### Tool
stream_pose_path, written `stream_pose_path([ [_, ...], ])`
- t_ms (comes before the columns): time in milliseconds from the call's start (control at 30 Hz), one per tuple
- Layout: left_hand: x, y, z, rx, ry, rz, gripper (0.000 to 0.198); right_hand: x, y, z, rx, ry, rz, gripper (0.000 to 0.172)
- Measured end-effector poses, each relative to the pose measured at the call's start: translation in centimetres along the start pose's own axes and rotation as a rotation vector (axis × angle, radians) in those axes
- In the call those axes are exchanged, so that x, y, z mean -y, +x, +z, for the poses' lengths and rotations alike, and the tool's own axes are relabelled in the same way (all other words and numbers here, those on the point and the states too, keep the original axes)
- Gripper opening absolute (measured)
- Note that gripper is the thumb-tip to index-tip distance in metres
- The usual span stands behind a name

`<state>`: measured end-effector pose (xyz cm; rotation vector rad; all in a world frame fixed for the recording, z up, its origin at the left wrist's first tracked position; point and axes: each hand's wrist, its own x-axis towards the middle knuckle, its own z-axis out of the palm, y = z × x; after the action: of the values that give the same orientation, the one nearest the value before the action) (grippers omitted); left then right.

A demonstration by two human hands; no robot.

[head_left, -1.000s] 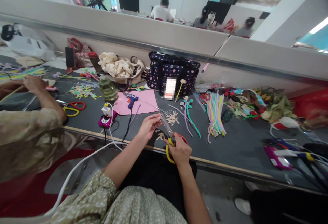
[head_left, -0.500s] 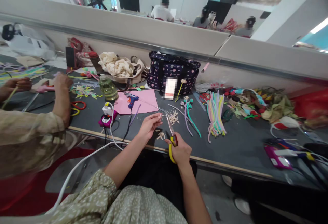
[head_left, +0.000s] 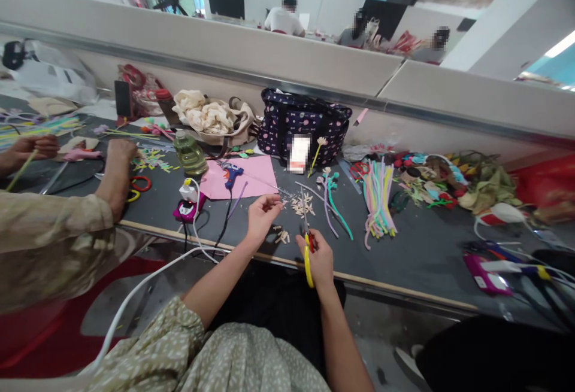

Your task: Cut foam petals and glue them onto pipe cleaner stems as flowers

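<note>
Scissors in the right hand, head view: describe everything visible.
The scissors have slim, metallic-looking blades and plastic-looking loop handles, one yellow, one red. The right hand grips the handles, partly hiding the red one. The blades point away from the person, over or beside pale pieces on the dark tabletop; contact there is unclear, as is whether the blades are fully closed.

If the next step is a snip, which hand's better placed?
Right, most likely. The right hand grips the yellow-and-red scissors by the handles, blades pointing away toward the small pale pieces. The left hand has no scissors; its fingertips are close together, anything between them too small to tell.
</note>
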<state>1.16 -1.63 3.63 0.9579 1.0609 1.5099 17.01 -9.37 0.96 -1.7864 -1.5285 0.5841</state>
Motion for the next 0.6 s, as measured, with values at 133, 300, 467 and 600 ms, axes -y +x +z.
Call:
stream_pose_path([
  [133, 0.1, 0.4, -0.1, -0.006, -0.079, -0.059, 0.027, 0.4, -0.2, -0.1, -0.05, -0.123, -0.023, 0.036],
  [300, 0.4, 0.9, -0.4, -0.015, -0.166, -0.157, 0.031, 0.3, -0.6, 0.3, -0.037, -0.18, -0.06, 0.039],
  [467, 0.4, 1.0, -0.5, 0.003, -0.265, -0.213, 0.035, -0.2, -0.9, 0.6, -0.02, -0.209, -0.077, 0.037],
  [600, 0.5, 1.1, -0.5, -0.021, -0.345, -0.256, 0.037, -0.4, -1.1, 0.9, -0.019, -0.206, -0.07, 0.04],
])
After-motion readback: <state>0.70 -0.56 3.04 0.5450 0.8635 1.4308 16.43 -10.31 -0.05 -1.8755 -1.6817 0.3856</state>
